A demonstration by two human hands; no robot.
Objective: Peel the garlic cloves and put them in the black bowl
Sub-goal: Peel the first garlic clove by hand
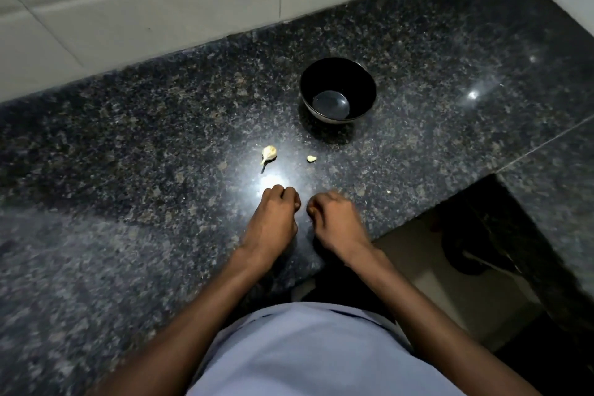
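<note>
head view, steeply down onto countertop (128, 170)

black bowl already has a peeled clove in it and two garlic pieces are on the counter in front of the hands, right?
Not quite. The head view shows the black bowl empty. The rest holds: a larger garlic piece and a small clove lie on the counter.

Person's wearing a plain pale lavender-blue shirt (308, 354), kinda loose over the belly. Both forearms are bare, no watch or rings on the hands.
</note>
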